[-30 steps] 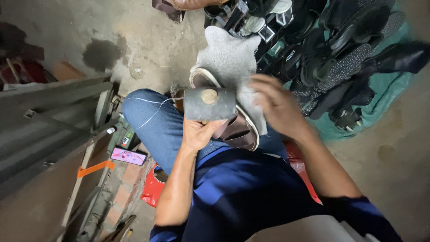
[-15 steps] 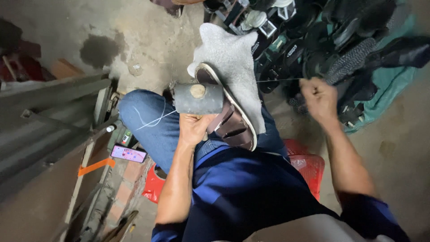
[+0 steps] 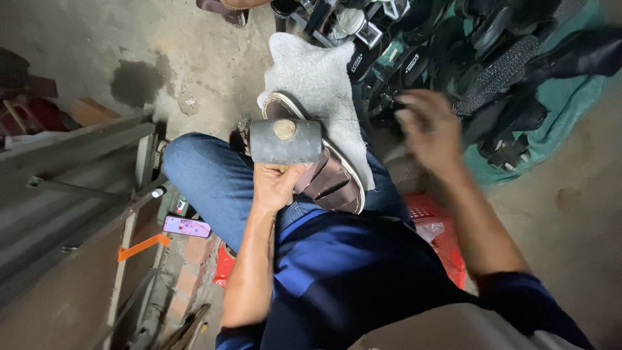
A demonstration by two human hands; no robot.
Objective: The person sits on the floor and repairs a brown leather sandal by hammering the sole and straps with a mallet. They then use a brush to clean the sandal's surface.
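Observation:
My left hand [image 3: 275, 186] grips the handle of a hammer, whose dark head [image 3: 285, 140] stands upright over my lap. Just behind the hammer head, a brown strapped sandal [image 3: 332, 183] with a pale sole edge lies on a grey cloth [image 3: 317, 81] spread over my knee. My right hand [image 3: 431, 129] is raised to the right of the sandal and is blurred by motion. Its fingers look curled, but I cannot make out anything in them. I sit in blue jeans and a dark blue shirt.
A heap of dark shoes [image 3: 492, 58] lies on a teal sheet [image 3: 564, 107] at the upper right. A red plastic basket [image 3: 444, 230] stands by my right side. A phone [image 3: 186, 226] lies on the ground at the left, beside grey metal bars [image 3: 78, 188].
My right hand left the sandal, swung out to the right with a thin thread, and has come partly back to the left. The left hand and hammer stay in place.

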